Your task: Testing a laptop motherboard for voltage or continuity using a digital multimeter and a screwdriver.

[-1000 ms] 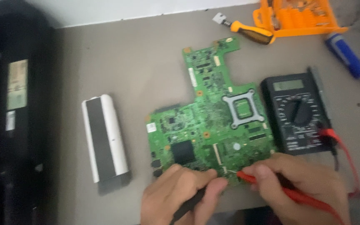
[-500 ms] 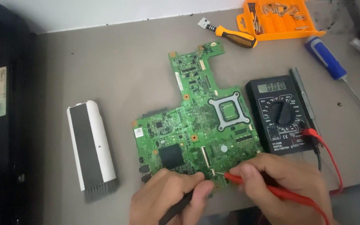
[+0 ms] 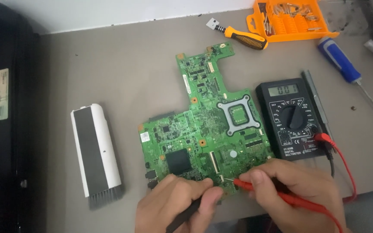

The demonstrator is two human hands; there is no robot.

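Two probes meet at the lower edge of the board, and both your hands are closed on them at the bottom of the frame. Your left hand is clenched round the black probe, whose shaft runs from the lower left up toward the right; your right hand pinches the red probe, whose long axis runs from the lower right up toward the left. Their tips point at each other and come close together just beside the small connector near the board's bottom edge, the red tip resting on the board; whether the black tip touches it is hidden by your fingers. The board itself lies flat on the desk in the centre of the frame, stretching from your hands up toward the upper middle, so everything on it lies above and beyond both grips, and both hands are about equally near the spot. The meter sits just right of the board, above your right hand, with the red lead looping from its lower corner. A white battery pack lies well apart at left, and screwdrivers and an orange bit case at the upper right.
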